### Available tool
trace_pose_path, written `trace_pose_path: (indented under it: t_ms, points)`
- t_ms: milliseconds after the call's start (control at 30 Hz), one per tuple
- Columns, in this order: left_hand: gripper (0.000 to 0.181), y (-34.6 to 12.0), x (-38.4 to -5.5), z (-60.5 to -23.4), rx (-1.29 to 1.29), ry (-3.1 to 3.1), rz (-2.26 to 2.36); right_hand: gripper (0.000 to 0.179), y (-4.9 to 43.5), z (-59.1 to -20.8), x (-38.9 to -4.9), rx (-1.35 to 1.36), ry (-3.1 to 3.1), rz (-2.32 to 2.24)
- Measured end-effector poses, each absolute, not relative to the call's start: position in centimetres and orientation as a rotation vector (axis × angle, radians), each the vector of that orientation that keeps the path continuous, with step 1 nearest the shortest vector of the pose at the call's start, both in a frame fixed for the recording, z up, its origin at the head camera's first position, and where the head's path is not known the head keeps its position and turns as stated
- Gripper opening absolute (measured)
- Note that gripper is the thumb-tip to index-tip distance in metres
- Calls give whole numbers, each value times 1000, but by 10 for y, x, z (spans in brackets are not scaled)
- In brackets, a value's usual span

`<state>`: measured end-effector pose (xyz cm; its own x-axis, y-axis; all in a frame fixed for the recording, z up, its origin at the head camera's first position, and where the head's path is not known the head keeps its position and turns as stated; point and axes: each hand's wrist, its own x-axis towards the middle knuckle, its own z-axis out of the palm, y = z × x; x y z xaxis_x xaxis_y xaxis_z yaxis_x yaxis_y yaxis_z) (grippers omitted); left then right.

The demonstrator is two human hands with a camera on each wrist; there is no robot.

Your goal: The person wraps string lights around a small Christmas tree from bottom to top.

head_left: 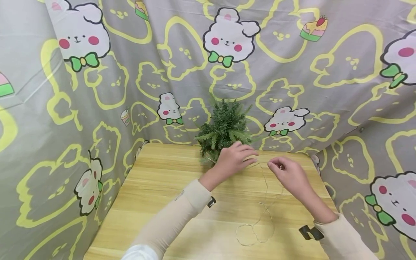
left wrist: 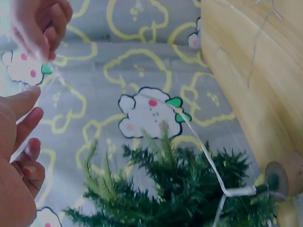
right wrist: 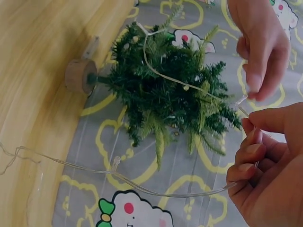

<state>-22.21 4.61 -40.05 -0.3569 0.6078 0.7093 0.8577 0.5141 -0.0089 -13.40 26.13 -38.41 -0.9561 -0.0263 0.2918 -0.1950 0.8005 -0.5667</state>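
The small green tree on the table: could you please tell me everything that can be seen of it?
The tree is bushy and looks artificial, dark green with lighter, longer sprigs. It stands upright near the far edge of the table, on a round, wood-looking base. A thin pale wire runs across its branches, apparently touching them.

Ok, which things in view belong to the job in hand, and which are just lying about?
In the job:
light string, pinched by the right hand
small artificial tree
left hand, near the string

Only surroundings:
wooden table
printed cloth around it
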Motion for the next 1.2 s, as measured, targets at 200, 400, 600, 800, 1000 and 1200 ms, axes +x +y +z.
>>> trace_pose_path:
  t_ms: [200, 400, 600, 800, 1000, 1200]
  points:
    - [16, 56, -220, -406, -1217, -2098, -453, 22, 254, -381, -135, 218, -2747, 901]
    - [13, 53, -221, -412, -1218, -2110, -468, 23, 254, -374, -138, 226, -2808, 891]
    - [12, 50, -224, -419, -1188, -2116, -479, 25, 261, -363, -140, 228, -2874, 885]
    - [11, 47, -226, -425, -1161, -2154, -552, 29, 280, -352, -139, 204, -2915, 985]
    - [11, 47, -228, -428, -1157, -2174, -577, 36, 302, -341, -135, 133, -2957, 1079]
    - [10, 48, -228, -432, -1147, -2187, -578, 42, 321, -328, -128, 36, -2975, 1250]
